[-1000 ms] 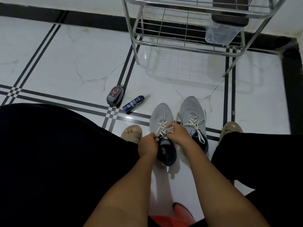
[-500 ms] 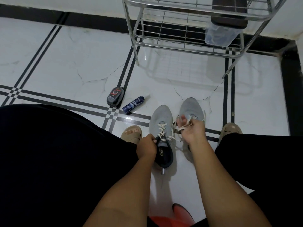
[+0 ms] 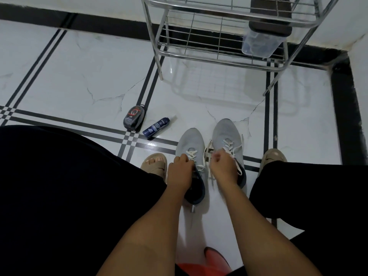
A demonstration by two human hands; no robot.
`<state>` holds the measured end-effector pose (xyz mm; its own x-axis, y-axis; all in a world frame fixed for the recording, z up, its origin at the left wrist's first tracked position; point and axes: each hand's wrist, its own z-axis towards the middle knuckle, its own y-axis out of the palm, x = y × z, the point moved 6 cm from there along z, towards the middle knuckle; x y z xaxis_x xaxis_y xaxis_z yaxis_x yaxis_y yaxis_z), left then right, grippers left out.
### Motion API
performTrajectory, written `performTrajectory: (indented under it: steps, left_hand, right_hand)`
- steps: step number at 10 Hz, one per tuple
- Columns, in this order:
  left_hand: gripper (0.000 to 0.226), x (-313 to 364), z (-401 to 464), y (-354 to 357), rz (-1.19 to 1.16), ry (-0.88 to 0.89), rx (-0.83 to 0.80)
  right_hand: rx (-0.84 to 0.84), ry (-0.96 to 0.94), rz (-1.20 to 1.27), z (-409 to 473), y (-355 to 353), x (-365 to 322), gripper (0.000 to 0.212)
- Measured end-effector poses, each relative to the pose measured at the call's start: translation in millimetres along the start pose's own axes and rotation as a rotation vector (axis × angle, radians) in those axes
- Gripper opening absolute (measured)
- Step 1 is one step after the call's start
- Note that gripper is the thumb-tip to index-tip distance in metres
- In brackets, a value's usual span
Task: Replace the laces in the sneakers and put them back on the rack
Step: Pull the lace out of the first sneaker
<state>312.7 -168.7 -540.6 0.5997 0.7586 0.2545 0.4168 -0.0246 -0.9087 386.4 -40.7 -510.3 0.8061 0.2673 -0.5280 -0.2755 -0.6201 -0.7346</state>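
Observation:
Two grey sneakers with cream laces stand side by side on the white floor, toes pointing away from me. My left hand [image 3: 179, 170] grips the left sneaker [image 3: 190, 142] at its dark collar and tongue. My right hand [image 3: 222, 166] is closed on a loop of cream lace [image 3: 207, 154] in the gap between the shoes, partly covering the right sneaker [image 3: 226, 132]. The lace ends under my fingers are hidden. The metal wire rack [image 3: 219, 58] stands beyond the shoes, near the wall.
A black shoe-polish case [image 3: 133, 118] and a dark blue bottle [image 3: 156, 127] lie on the floor to the left. A clear plastic container [image 3: 260, 44] sits on the rack. My sandalled feet [image 3: 155, 164] flank the shoes. A red object [image 3: 215, 259] lies near me.
My right hand pulled lace out to the right over the right sneaker, then came back toward the gap between the shoes. My left hand stayed on the left sneaker.

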Motion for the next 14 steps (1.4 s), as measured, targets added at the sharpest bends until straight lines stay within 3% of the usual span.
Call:
performTrajectory:
  steps: [1, 2, 3, 4, 5, 6, 7, 8, 9, 10, 11, 12, 13, 14]
  left_hand:
    - [0.024, 2.6, -3.3, 2.3, -0.009, 0.011, -0.006]
    - [0.017, -1.9, 2.3, 10.7, -0.116, -0.049, -0.025]
    - [0.012, -13.3, 0.6, -0.7, -0.683, -0.303, -0.036]
    - [0.03, -41.5, -16.0, -3.0, -1.15, -0.815, 0.083]
    - [0.037, -39.3, -4.5, -11.7, -0.704, -0.65, 0.018]
    - [0.033, -21.5, 3.5, -4.6, -0.218, -0.287, 0.027]
    - [0.032, -9.9, -4.8, 13.7, -0.155, -0.162, -0.011]
    - [0.022, -18.8, -0.6, 23.7, -0.376, -0.312, 0.027]
    - [0.021, -51.6, -4.4, 7.9, -1.293, -0.911, 0.24]
    - [0.028, -67.1, -8.4, -0.5, -2.15, -1.204, 0.559]
    - [0.023, -54.6, 6.0, -25.8, -1.059, -0.803, 0.151]
    - [0.034, -8.3, 3.6, -6.7, -0.538, -0.279, -0.119]
    - [0.016, -8.1, 2.7, 5.8, -0.248, -0.167, -0.079]
    - [0.026, -1.3, 5.7, 6.6, -0.152, -0.091, -0.062]
  right_hand:
    - [-0.499, 0.043, -0.14, -25.2, 46.1, 20.0, 0.029]
    - [-0.345, -0.001, -0.189, -27.2, 47.2, 22.8, 0.028]
    - [-0.247, 0.068, -0.108, -16.8, 40.3, 27.2, 0.023]
    - [-0.282, 0.129, -0.012, -12.8, 45.5, 28.0, 0.038]
    - [-0.325, 0.071, -0.154, -16.5, 54.1, 23.1, 0.022]
    - [-0.32, 0.024, -0.236, -16.8, 56.7, 22.2, 0.021]
    - [-0.339, 0.044, -0.242, -16.7, 57.6, 23.6, 0.022]
    - [-0.34, 0.062, -0.215, -17.2, 56.7, 25.9, 0.022]
    - [-0.325, 0.101, -0.132, -14.5, 53.5, 28.3, 0.019]
    - [-0.309, 0.135, -0.094, -14.1, 52.6, 30.0, 0.031]
    - [-0.323, 0.132, -0.107, -15.9, 55.2, 28.9, 0.019]
    - [-0.325, 0.127, -0.121, -14.5, 55.4, 30.4, 0.02]
    - [-0.328, 0.121, -0.137, -14.1, 54.9, 30.1, 0.022]
    - [-0.328, 0.111, -0.137, -13.9, 54.9, 29.7, 0.018]
